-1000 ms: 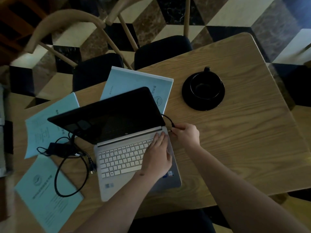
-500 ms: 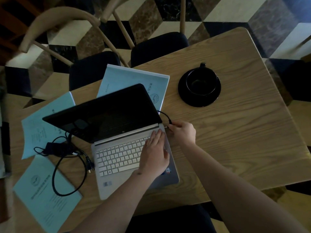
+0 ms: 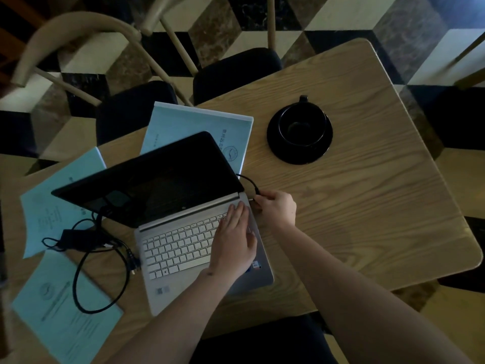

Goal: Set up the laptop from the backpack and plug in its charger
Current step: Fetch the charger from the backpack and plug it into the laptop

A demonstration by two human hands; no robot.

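Note:
A silver laptop stands open on the wooden table, its screen dark. My left hand lies flat on the right side of the keyboard, fingers together, holding nothing. My right hand pinches the charger plug against the laptop's right edge near the hinge. The black cable curves from the plug behind the screen. The charger brick lies left of the laptop with its cord looped on the table.
Three light blue booklets lie around the laptop: one behind it, one at the left, one at the front left. A black cup on a saucer stands at the back right. Chairs line the far edge.
The view has shifted slightly. My right hand stays at the laptop's right edge with the plug, and my left hand still rests on the keyboard.

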